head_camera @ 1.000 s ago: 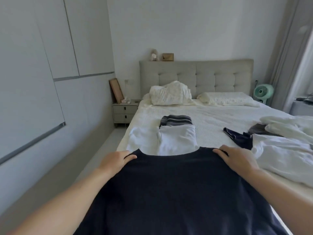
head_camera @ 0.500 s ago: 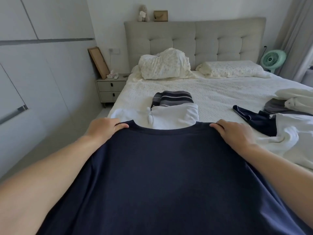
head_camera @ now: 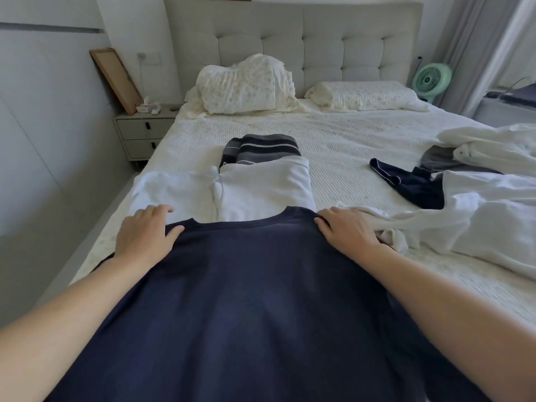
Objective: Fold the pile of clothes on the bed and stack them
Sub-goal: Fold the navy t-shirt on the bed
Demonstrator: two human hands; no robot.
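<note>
A navy T-shirt lies spread on the white bed right in front of me, neck hole pointing at the headboard. My left hand rests on its left shoulder, fingers straight and reaching onto a folded white garment. Flat on the right shoulder, my right hand touches the collar edge with its fingertips. Beyond the collar sit another folded white garment and a folded striped grey one. An unfolded pile of white clothes lies to the right, with a dark navy piece and a grey piece.
Two pillows lean at the grey headboard. A nightstand with a leaning frame stands left of the bed, by the wall. A green fan is at the far right.
The shirt has come down from being held up and now lies on the bed. Both hands have flattened on its shoulders. My view has tilted down and nearer.
</note>
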